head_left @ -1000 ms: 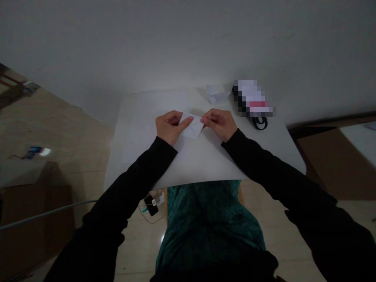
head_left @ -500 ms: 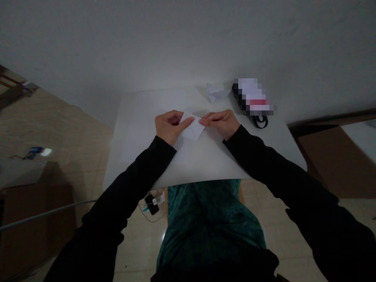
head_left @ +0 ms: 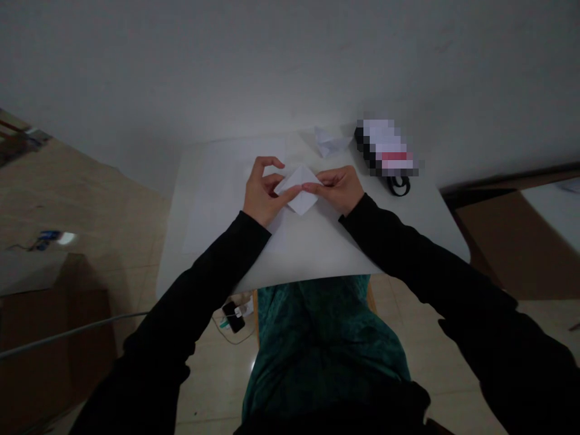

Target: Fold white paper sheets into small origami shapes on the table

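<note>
A small folded white paper piece (head_left: 299, 191), diamond-shaped, sits just above the white table (head_left: 317, 241) between both hands. My left hand (head_left: 261, 194) pinches its left corner with thumb and fingers, the index finger curled above. My right hand (head_left: 338, 188) pinches the right side, fingers pressed together. Both arms wear black sleeves.
Another folded white paper shape (head_left: 330, 142) lies at the table's back edge by the wall. A blurred-out object with a black loop (head_left: 390, 162) lies at the back right. A sheet of white paper (head_left: 217, 205) lies flat on the left. A cable and plug (head_left: 234, 315) lie on the floor.
The paper piece has turned from a flat-held fold into an upright diamond. My left index finger has lifted and curled, and both hands have drawn closer together.
</note>
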`<state>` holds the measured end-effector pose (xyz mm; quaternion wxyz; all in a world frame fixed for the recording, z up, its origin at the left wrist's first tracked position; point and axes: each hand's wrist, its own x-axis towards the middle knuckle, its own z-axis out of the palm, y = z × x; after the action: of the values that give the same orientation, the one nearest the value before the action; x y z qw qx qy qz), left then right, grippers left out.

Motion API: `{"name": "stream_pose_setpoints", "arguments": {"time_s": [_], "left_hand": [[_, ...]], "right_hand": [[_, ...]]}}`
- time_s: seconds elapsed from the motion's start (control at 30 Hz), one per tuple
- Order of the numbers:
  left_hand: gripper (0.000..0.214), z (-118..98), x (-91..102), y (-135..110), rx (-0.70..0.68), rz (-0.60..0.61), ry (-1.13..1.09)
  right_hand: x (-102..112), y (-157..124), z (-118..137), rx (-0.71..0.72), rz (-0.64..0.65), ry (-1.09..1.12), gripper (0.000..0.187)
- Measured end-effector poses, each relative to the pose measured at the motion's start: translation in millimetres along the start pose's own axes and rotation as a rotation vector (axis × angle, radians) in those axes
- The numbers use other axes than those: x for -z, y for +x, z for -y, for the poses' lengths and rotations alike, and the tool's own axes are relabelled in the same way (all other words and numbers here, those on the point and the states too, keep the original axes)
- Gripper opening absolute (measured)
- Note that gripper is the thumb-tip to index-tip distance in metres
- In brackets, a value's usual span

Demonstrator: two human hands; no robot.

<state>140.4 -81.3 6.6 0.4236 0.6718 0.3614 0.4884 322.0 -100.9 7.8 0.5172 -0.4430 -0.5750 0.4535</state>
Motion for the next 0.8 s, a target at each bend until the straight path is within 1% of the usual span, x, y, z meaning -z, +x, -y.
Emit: {"name": "stream_pose_setpoints", "arguments": {"time_s": [0.07, 0.13, 0.3, 0.43, 0.53, 0.7, 0.8], "left_hand": [[0.041, 3, -0.6, 0, -0.006, -0.006, -0.01], [0.032, 4, -1.4, -1, -0.014, -0.024, -0.011], [0.027, -1, -1.0, -2, 0.024, -0.082, 0.007], [0.032, -2, 0.5, 0, 0.055, -0.136, 0.011], [0.037, 0, 1.4, 1, 0.068, -0.148, -0.002], [0.051, 0, 6.2, 2, 0.118, -0.114, 0.012], [0.055, 0, 11.2, 5, 0.14, -0.049, 0.008]], "right_hand": [[2, 1, -1, 0.01, -0.048, 0.004, 0.028], [2, 1, -1, 0.01, -0.053, 0.002, 0.026], [0, 0, 2, -0.002, -0.034, 0.003, 0.024], [-2, -1, 5, -0.019, -0.042, 0.017, 0.026], [-3, -2, 6, -0.033, -0.035, 0.04, 0.027], [-3, -1, 3, -0.054, -0.027, 0.069, 0.03], [-2, 1, -2, -0.07, -0.034, 0.101, 0.033]]}}
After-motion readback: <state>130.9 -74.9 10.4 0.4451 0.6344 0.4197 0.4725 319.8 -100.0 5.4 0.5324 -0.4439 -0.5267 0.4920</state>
